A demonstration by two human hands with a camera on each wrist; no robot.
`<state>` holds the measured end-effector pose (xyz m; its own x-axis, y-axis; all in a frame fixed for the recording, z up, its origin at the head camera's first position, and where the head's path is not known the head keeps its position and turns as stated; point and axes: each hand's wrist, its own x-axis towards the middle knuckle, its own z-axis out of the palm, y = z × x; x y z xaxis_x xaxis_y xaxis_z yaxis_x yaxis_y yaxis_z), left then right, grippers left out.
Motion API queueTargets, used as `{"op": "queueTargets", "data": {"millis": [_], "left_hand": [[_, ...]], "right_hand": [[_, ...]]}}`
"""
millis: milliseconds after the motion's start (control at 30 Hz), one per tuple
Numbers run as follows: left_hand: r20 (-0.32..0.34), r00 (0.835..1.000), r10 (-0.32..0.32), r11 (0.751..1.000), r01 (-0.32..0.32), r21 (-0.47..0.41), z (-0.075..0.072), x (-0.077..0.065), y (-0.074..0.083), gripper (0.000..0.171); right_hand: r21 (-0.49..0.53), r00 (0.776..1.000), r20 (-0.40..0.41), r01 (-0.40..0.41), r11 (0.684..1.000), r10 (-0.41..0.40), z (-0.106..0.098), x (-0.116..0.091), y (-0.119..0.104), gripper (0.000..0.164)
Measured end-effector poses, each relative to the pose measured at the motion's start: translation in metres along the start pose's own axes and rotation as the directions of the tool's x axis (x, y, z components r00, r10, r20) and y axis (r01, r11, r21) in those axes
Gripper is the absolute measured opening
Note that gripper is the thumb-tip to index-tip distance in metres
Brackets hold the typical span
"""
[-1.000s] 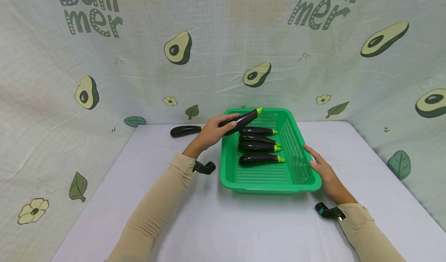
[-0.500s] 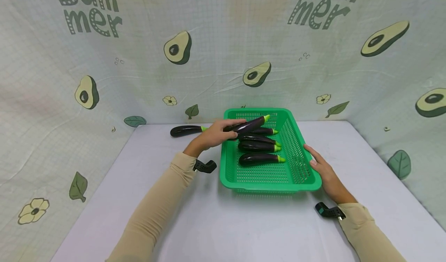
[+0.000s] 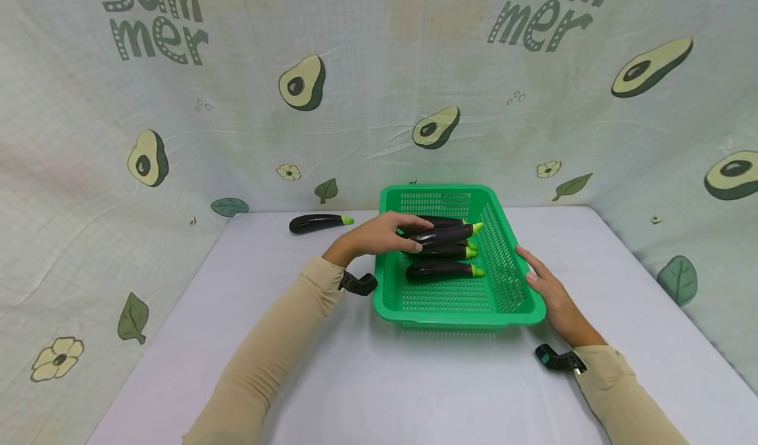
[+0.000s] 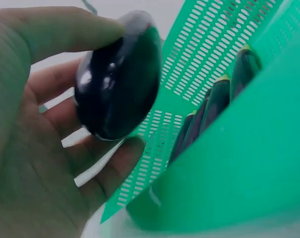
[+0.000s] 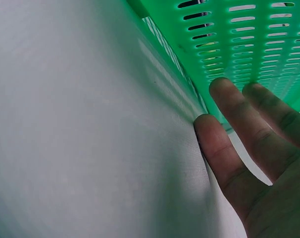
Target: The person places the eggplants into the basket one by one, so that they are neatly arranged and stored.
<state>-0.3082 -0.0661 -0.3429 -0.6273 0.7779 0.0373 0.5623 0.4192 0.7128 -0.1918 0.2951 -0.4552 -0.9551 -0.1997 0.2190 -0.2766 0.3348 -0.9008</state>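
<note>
My left hand (image 3: pixel 379 234) reaches over the left rim of a green plastic basket (image 3: pixel 458 318). Between its thumb and fingers it grips a glossy dark eggplant (image 3: pixel 447 234), whose green stem end points right. In the left wrist view the rounded end of this eggplant (image 4: pixel 118 84) faces the camera. Beneath and beside it lie several other eggplants (image 3: pixel 438 270) in the basket, some partly covered. My right hand (image 3: pixel 556 297) rests against the basket's right side; in the right wrist view its straight fingers (image 5: pixel 234 101) touch the slotted wall.
One more eggplant (image 3: pixel 316 223) lies on the white tabletop (image 3: pixel 414 386), left of the basket near the back. Behind the table hangs a cloth (image 3: pixel 367 50) printed with avocados and leaves. Each wrist carries a black strap mount (image 3: pixel 359 284).
The left hand has moved right and down into the basket with its eggplant, which has gone from tilted up to nearly level above the others. The right hand and basket stay put.
</note>
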Motion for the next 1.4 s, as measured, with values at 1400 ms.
{"op": "queueTargets", "data": {"millis": [1400], "left_hand": [[0.179,0.982,-0.065,0.955,0.009,0.297,0.036,0.028,0.021,0.031]], "right_hand": [[-0.006,1.0,0.0,0.022,1.0,-0.022,-0.001,0.002,0.003,0.054]]}}
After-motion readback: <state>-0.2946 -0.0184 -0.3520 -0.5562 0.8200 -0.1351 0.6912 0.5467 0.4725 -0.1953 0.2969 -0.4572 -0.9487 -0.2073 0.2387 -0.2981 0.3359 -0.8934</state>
